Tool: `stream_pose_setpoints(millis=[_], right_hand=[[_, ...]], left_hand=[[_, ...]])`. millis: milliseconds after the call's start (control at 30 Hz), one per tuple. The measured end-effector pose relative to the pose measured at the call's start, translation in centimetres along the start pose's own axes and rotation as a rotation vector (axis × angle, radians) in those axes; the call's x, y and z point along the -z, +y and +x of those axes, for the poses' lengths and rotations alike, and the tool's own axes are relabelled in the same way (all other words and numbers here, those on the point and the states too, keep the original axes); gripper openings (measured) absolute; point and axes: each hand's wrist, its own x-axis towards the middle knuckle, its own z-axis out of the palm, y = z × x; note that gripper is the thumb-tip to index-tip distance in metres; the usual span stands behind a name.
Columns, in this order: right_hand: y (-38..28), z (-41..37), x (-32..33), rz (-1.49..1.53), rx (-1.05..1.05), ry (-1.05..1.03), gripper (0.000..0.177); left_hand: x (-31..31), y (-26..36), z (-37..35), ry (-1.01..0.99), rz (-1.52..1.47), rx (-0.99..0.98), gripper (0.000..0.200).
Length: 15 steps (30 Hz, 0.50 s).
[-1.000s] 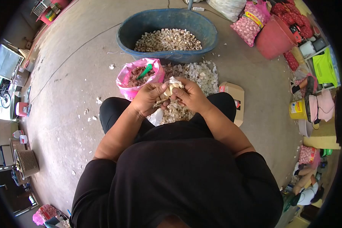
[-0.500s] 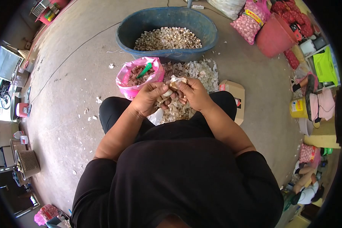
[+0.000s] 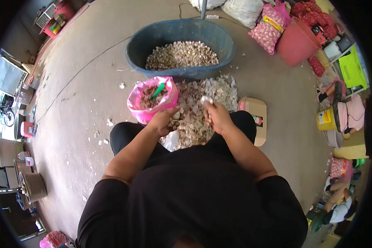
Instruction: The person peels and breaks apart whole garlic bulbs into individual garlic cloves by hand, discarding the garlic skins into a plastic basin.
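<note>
My left hand (image 3: pixel 166 122) is curled around several garlic cloves (image 3: pixel 177 115), just below a pink bag (image 3: pixel 138 110) with brown contents and a green-handled tool (image 3: pixel 157 91). My right hand (image 3: pixel 216 117), apart from it on the right, pinches a pale piece (image 3: pixel 206 100) that looks like garlic or its skin. Between and beneath both hands spreads a pile of papery peelings (image 3: pixel 192 128). Beyond the pile stands a blue tub (image 3: pixel 136 64) with many cloves (image 3: pixel 182 55) inside.
A cardboard box (image 3: pixel 258 108) lies right of my knee. At the upper right are a red bucket (image 3: pixel 295 43) and a net bag of garlic (image 3: pixel 268 31). People sit along the right edge, near a yellow bucket (image 3: pixel 325 118). Baskets (image 3: pixel 34 186) stand at the left.
My hands have moved apart and slightly down; they were together over the pile, working on garlic. The right hand now holds its piece separately. The view has shifted slightly.
</note>
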Motion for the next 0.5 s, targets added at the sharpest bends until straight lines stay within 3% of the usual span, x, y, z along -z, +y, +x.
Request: stream_pose_setpoints(millis=[33, 67, 100, 133, 167, 233, 300, 400, 500], right_hand=[[0.6, 0.1, 0.7, -0.037, -0.036, 0.015, 0.021], [0.9, 0.3, 1.1, -0.072, -0.078, 0.033, 0.022], [0.9, 0.5, 1.2, -0.077, -0.091, 0.050, 0.022], [0.9, 0.6, 1.2, -0.083, -0.108, 0.068, 0.022], [1.0, 0.6, 1.2, -0.088, -0.128, 0.086, 0.023], [0.7, 0.8, 1.2, -0.106, -0.143, 0.086, 0.022], [0.1, 1.1, 1.2, -0.167, -0.146, 0.114, 0.024], [-0.5, 2.2, 1.7, -0.474, -0.037, 0.135, 0.026], [-0.7, 4.3, 2.5, -0.790, 0.116, 0.042, 0.029]], left_hand=[[0.0, 1.7, 1.5, 0.067, -0.012, -0.013, 0.023], [0.2, 4.1, 3.1, 0.005, -0.135, -0.104, 0.034], [-2.5, 8.1, 3.0, 0.074, -0.273, -0.197, 0.039], [-0.4, 11.3, 6.0, -0.051, -0.163, -0.285, 0.041], [-1.2, 14.2, 6.7, 0.171, 0.039, -0.440, 0.040], [-3.0, 17.6, 6.5, 0.342, 0.055, -0.415, 0.032], [-3.1, 17.8, 7.0, 0.327, 0.208, -0.450, 0.027], [-3.0, 14.0, 5.9, 0.099, 0.735, -0.509, 0.022], [-4.1, 9.2, 3.2, 0.041, 0.844, -0.295, 0.024]])
